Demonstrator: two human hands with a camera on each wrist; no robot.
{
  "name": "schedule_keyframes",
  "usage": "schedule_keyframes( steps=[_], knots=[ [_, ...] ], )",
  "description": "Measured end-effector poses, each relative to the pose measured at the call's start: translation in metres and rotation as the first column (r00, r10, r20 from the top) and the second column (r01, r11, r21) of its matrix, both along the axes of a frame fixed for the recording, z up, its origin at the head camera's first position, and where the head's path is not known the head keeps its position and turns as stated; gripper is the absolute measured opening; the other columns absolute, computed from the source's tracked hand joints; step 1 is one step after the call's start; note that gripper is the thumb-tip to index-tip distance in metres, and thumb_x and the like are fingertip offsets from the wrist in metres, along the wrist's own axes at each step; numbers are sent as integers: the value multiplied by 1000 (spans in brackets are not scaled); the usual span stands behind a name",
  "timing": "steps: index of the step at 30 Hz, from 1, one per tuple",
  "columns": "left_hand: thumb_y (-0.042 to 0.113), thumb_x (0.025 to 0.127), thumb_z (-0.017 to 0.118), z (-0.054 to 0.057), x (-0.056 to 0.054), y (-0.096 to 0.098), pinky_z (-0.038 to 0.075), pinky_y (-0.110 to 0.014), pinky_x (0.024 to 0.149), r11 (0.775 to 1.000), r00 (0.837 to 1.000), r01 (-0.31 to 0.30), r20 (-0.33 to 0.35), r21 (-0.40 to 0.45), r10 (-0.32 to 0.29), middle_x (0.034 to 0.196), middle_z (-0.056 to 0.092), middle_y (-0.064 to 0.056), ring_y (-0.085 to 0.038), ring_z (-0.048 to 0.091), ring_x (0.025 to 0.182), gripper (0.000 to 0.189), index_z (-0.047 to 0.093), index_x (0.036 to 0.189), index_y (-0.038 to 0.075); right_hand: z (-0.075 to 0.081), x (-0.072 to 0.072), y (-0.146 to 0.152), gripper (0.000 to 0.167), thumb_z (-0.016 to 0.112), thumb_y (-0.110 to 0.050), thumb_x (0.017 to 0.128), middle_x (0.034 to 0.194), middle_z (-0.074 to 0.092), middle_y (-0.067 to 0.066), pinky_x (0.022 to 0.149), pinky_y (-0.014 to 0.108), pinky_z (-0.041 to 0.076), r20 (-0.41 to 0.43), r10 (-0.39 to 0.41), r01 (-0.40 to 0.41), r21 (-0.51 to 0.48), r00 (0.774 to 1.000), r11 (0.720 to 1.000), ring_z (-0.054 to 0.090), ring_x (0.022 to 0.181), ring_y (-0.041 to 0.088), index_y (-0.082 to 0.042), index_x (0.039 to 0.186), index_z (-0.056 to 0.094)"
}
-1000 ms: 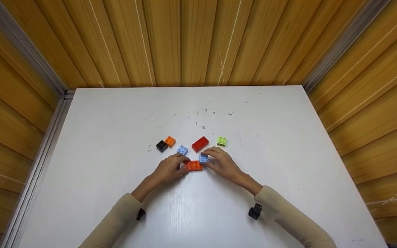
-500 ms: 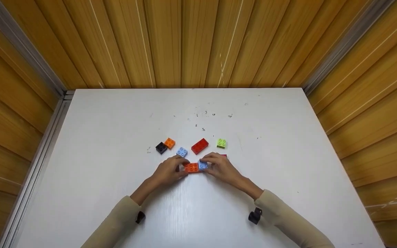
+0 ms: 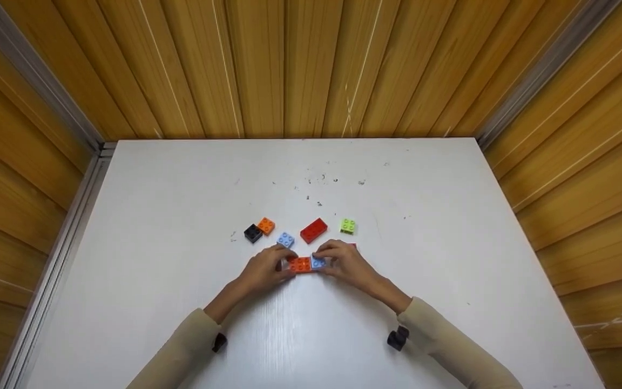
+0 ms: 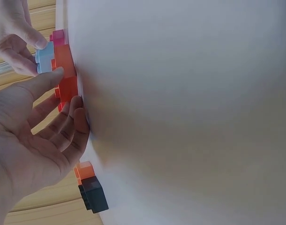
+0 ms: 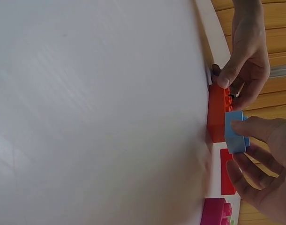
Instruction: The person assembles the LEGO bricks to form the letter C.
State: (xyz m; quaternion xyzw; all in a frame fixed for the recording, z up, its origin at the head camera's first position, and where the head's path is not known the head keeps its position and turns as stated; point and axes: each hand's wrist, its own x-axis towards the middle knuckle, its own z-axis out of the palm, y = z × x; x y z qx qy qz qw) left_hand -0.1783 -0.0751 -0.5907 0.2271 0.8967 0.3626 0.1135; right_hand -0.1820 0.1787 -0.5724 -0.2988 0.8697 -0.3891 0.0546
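On the white table (image 3: 311, 335), an orange-red brick with two rows of studs (image 3: 300, 265) lies lengthwise between the hands. My left hand (image 3: 264, 267) holds its left end; the left wrist view shows the thumb (image 4: 51, 80) against the brick's side. A square light blue brick (image 3: 317, 262) sits over the right end of the orange-red one. My right hand (image 3: 350, 265) pinches this blue brick between thumb and fingers. In the right wrist view the blue brick (image 5: 234, 133) overhangs the end of the orange-red brick (image 5: 217, 112) slightly.
Beyond the hands lie a black brick (image 3: 253, 233), an orange one (image 3: 266, 226), a second light blue one (image 3: 285, 239), a long red one (image 3: 313, 230) and a lime one (image 3: 347, 226). A pink brick (image 5: 213, 211) is mostly hidden behind the right hand in the head view.
My right hand has brought the blue brick down and slightly left onto the right end of the orange-red brick, then stayed nearly still. My left hand keeps its hold.
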Motion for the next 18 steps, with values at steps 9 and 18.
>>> schedule_keyframes(
  steps=[9,18],
  knots=[
    [20,92,77,-1,0,1,47,-25,72,1000,1000,6,-19,-16,-6,115,68,-7,-13,57,84,35,70,125,9,-4,2,-4,37,82,-8,85,116,67,7,91,33,54,-44,-20,23,80,999,996,60,102,21,-8,119,69],
    [20,92,76,-1,1,2,48,-28,72,1000,999,6,-53,-24,-7,113,68,-6,-14,58,85,35,70,124,9,-12,0,-6,41,83,-9,83,114,67,6,83,26,51,-32,-31,32,21,999,999,58,94,18,-10,122,71]
  ],
)
